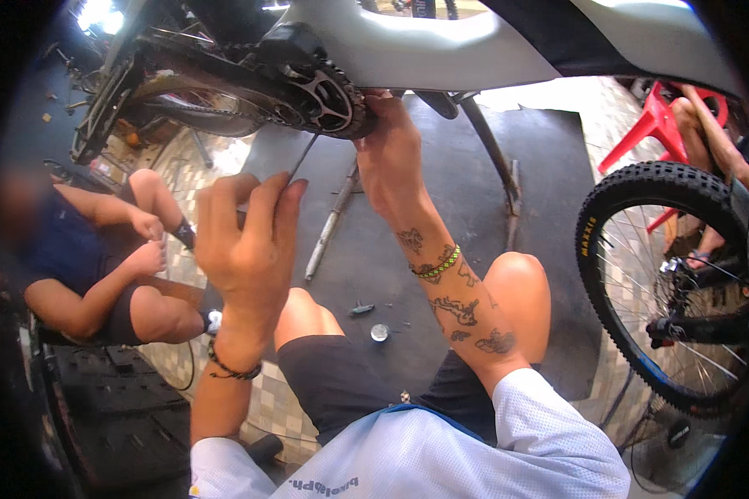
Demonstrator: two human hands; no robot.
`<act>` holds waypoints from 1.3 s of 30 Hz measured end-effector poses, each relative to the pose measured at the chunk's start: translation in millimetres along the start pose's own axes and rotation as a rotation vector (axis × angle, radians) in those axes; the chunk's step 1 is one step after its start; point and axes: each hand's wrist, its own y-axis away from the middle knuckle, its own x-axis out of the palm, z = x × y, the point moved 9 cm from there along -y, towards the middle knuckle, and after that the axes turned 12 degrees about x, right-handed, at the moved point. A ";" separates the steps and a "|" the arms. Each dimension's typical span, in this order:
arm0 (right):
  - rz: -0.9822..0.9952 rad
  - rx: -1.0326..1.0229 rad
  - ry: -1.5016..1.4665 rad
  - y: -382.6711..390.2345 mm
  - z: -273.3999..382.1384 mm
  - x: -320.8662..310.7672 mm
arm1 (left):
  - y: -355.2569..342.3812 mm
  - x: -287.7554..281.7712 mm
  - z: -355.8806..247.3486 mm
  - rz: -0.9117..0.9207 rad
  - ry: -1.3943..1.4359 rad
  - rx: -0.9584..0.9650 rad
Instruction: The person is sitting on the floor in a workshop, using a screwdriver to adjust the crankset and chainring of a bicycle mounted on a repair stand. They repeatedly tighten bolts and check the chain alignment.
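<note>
A bicycle with a white and black frame (pixel 466 50) hangs across the top of the view. Its toothed chainring (pixel 333 96) and the dark housing around it sit at upper centre. My left hand (pixel 250 229) is closed around a thin metal-shafted tool (pixel 305 155), whose tip reaches the lower edge of the chainring; the grip end is hidden in my fingers. My right hand (pixel 389 150) is raised against the right side of the chainring, under the frame. Its fingers are curled there, and what they hold is partly hidden.
A dark mat (pixel 549 191) lies below, with a small round silver part (pixel 379 333) and a small dark piece (pixel 361 308) on it. Stand legs (pixel 493 150) rise at centre. A wheel (pixel 595 274) stands right, near a red stool (pixel 653 125) and a person. Another person (pixel 100 258) sits left.
</note>
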 end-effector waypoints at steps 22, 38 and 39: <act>0.172 0.188 -0.373 -2.5 -40.1 14.4 | -38.3 58.3 31.9 0.997 0.394 -0.782; 0.364 0.132 -0.368 -0.9 -43.1 19.9 | -53.3 25.3 25.8 0.703 -0.084 -0.864; 0.358 0.109 -0.359 -2.7 -42.2 18.5 | -51.9 18.8 28.9 0.731 -0.186 -0.775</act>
